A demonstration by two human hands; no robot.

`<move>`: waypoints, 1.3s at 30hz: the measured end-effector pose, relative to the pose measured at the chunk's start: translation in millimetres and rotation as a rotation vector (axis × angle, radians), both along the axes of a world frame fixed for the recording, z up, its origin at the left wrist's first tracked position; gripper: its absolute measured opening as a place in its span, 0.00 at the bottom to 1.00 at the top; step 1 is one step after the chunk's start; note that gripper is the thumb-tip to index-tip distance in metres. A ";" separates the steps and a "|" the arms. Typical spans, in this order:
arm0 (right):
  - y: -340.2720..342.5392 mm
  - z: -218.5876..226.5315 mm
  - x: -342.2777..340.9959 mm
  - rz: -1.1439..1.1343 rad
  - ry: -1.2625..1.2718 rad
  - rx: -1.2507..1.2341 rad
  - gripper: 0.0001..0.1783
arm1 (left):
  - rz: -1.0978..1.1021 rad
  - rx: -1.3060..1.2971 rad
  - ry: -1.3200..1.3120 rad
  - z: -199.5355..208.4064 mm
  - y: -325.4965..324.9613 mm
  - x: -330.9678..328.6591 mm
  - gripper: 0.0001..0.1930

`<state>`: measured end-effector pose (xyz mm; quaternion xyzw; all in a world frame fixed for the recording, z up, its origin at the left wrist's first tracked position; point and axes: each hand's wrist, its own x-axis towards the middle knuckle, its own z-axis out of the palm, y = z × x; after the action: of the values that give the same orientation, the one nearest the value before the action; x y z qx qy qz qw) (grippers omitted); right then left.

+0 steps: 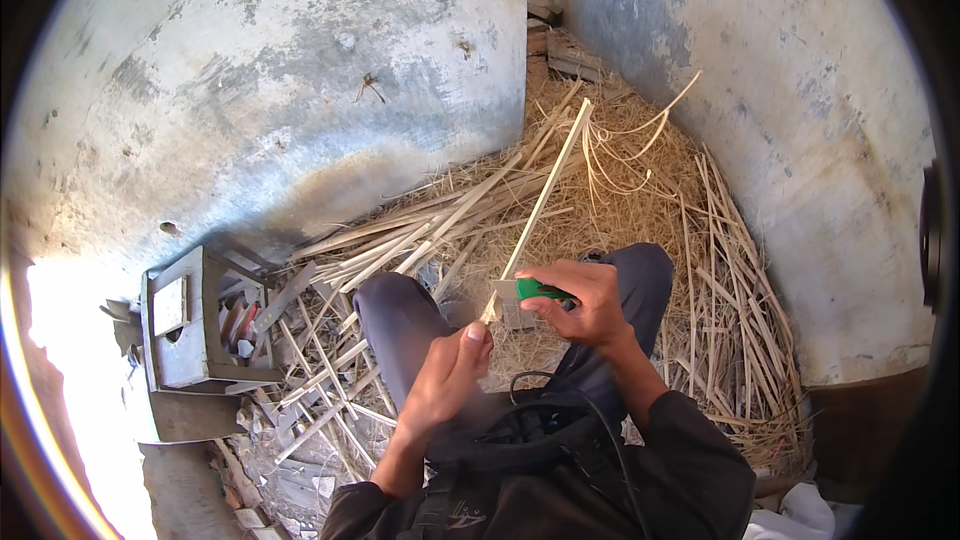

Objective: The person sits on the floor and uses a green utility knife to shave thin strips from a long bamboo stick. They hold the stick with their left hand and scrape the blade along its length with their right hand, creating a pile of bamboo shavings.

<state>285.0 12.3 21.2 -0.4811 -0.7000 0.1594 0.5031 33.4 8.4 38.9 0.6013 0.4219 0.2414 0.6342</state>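
Note:
A long pale bamboo strip (550,180) slants from the heap in front of me down toward my lap. Its near end lies between the thumb and fingers of my left hand (448,372), which is closed on it. My right hand (585,302) is wrapped around a green-handled knife (540,289). The knife's flat blade points left and meets the strip just above my left fingertips. A small pale splinter or curled end (490,310) sticks up by my left thumb. The exact contact of blade and strip is too small to make out.
Loose shavings (640,170) cover the floor ahead between two worn walls. Split strips (735,320) lie heaped at right, with more strips (430,225) at left. Thin curled strips (615,155) rest on the shavings. A wooden box (190,365) with tools inside stands at left.

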 end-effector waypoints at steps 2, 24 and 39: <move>0.9 2.7 3.4 -0.016 -0.045 0.003 0.18 | -0.002 0.036 0.061 1.5 0.7 2.9 0.29; 14.0 -11.1 0.1 -0.150 -0.196 0.144 0.17 | 0.012 0.089 0.122 -15.8 6.4 -4.5 0.31; 20.3 -12.7 -4.9 -0.139 -0.216 0.157 0.20 | 0.029 0.101 0.119 -18.1 7.5 -9.5 0.31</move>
<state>280.1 32.5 8.6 -0.5019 -0.7253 0.0159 0.4708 23.9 15.9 20.8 0.6396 0.4546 0.2354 0.5735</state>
